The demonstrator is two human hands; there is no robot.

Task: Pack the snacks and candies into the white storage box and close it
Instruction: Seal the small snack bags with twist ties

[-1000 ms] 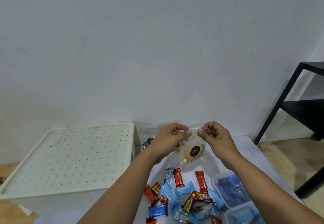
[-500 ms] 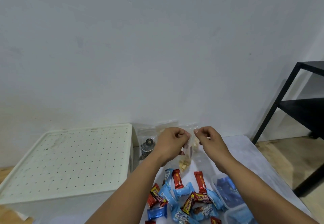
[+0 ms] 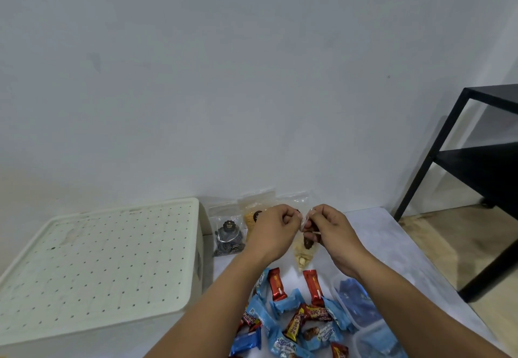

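The white storage box (image 3: 92, 268) stands at the left with its perforated lid on. My left hand (image 3: 270, 230) and my right hand (image 3: 330, 231) both pinch the top of a small clear snack bag (image 3: 304, 255) with pale pieces inside, held just above the table. Two more clear snack bags lean on the wall: one with dark pieces (image 3: 227, 235), one with yellow pieces (image 3: 252, 214), partly hidden by my left hand. A heap of red and blue wrapped candies (image 3: 291, 318) lies near me on the grey table (image 3: 384, 234).
Two clear plastic tubs (image 3: 354, 306) with blue wrapped sweets sit at the lower right of the table. A black metal shelf (image 3: 476, 167) stands on the wooden floor to the right. The white wall is close behind the table.
My hands have drawn together on the bag's top edge, and the bag has turned and now hangs narrow and lower between them.
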